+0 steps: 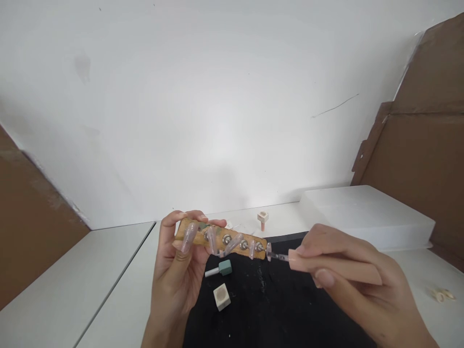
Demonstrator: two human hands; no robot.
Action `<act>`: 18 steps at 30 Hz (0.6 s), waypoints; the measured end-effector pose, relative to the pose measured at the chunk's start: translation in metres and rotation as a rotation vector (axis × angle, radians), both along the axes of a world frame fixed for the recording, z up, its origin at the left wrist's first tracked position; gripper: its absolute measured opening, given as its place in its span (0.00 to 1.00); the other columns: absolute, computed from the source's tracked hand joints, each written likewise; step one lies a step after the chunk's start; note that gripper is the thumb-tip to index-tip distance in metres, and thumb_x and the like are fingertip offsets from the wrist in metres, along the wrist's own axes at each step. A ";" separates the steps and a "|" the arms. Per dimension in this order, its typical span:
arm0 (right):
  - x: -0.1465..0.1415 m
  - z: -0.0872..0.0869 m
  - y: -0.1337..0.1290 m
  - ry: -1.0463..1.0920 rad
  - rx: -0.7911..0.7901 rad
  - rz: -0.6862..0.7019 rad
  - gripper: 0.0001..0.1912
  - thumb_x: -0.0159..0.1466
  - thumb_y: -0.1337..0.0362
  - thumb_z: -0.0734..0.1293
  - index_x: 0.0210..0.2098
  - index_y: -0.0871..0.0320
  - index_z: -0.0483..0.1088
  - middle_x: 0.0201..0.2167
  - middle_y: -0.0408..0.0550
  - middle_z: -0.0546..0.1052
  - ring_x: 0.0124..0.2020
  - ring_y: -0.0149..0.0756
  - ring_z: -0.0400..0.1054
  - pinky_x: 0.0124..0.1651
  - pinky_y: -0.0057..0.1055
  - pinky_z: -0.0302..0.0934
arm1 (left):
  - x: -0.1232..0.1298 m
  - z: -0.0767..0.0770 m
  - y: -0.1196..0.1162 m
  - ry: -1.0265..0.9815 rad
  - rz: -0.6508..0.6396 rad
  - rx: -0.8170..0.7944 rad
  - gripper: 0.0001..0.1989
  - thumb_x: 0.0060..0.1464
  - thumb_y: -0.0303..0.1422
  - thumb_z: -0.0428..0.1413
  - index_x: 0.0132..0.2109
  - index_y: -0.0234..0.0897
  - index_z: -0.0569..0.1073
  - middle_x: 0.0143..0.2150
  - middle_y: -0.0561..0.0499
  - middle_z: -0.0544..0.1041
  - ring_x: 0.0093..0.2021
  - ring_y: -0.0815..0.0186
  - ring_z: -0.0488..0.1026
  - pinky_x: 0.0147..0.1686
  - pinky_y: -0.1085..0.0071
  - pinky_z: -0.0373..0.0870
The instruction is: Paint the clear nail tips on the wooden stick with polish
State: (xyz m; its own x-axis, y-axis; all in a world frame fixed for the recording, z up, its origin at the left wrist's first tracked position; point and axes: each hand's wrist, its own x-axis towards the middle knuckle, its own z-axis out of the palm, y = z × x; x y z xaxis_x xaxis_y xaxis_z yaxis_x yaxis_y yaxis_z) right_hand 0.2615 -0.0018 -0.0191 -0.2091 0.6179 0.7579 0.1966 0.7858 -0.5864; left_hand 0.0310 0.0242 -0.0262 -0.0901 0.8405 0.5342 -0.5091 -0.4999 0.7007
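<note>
My left hand [177, 266] grips the left end of a wooden nail display strip [199, 238], which slopes slightly down to the right. Several pinkish glittery false nails [235, 244] stand on round metal mounts along it. Between the fingers of my right hand [348, 270] is a peach-coloured nail polish brush [337, 269] with a long handle. Its bristle end points left and meets, or nearly meets, the small nail [268, 252] at the strip's right end; exact contact I cannot tell. Below the strip lie a green-capped bottle [225, 268] and a cream cube [222, 297].
A black mat [250, 314] covers the white table's middle. Behind it stands a peach bottle with a cream square top [263, 218]. A translucent white box [366, 212] sits at right, with small beige rings [442, 294] nearer. Brown cardboard panels [416, 145] flank the white wall.
</note>
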 end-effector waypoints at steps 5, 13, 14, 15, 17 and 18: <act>-0.001 0.001 -0.001 0.008 -0.017 -0.032 0.09 0.64 0.70 0.67 0.41 0.49 0.76 0.29 0.42 0.80 0.27 0.34 0.74 0.29 0.28 0.69 | 0.000 0.000 0.000 0.001 0.005 0.001 0.08 0.57 0.34 0.61 0.45 0.48 0.75 0.40 0.54 0.76 0.42 0.62 0.81 0.38 0.71 0.80; -0.004 0.001 -0.001 0.030 -0.037 -0.046 0.07 0.65 0.68 0.67 0.40 0.50 0.76 0.29 0.44 0.79 0.25 0.34 0.73 0.27 0.28 0.68 | -0.001 -0.001 -0.002 0.002 -0.004 -0.005 0.08 0.59 0.33 0.59 0.45 0.48 0.74 0.41 0.53 0.76 0.43 0.62 0.80 0.38 0.70 0.80; -0.005 0.000 -0.002 0.048 -0.044 -0.083 0.07 0.66 0.67 0.67 0.40 0.50 0.76 0.28 0.44 0.79 0.25 0.34 0.71 0.26 0.28 0.66 | -0.001 -0.002 -0.002 0.002 -0.005 -0.008 0.08 0.59 0.33 0.59 0.45 0.48 0.74 0.41 0.53 0.76 0.43 0.62 0.80 0.38 0.70 0.80; -0.005 0.000 -0.002 0.063 -0.048 -0.103 0.07 0.66 0.67 0.67 0.40 0.50 0.76 0.28 0.43 0.78 0.24 0.33 0.70 0.25 0.27 0.66 | -0.002 -0.002 -0.002 0.001 -0.006 -0.009 0.08 0.58 0.33 0.59 0.45 0.48 0.74 0.41 0.53 0.76 0.43 0.62 0.80 0.37 0.70 0.80; -0.005 0.001 -0.002 0.063 -0.048 -0.083 0.07 0.66 0.68 0.67 0.39 0.50 0.76 0.27 0.42 0.78 0.23 0.33 0.70 0.25 0.27 0.65 | -0.002 0.000 -0.002 -0.006 -0.007 -0.018 0.08 0.58 0.33 0.59 0.45 0.48 0.74 0.41 0.53 0.76 0.43 0.62 0.80 0.37 0.70 0.80; -0.005 0.002 -0.002 0.046 -0.045 -0.051 0.06 0.65 0.68 0.67 0.39 0.51 0.75 0.27 0.42 0.78 0.23 0.32 0.70 0.26 0.26 0.66 | -0.002 0.001 -0.002 -0.010 -0.010 -0.019 0.08 0.58 0.33 0.59 0.45 0.48 0.74 0.41 0.54 0.76 0.43 0.62 0.80 0.37 0.70 0.80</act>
State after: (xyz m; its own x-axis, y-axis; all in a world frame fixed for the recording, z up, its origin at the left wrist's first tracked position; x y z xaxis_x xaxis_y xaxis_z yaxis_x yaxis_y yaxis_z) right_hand 0.2568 -0.0043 -0.0169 -0.1421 0.6607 0.7371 0.2080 0.7479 -0.6304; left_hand 0.0291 0.0218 -0.0255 -0.0866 0.8513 0.5175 -0.5208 -0.4815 0.7049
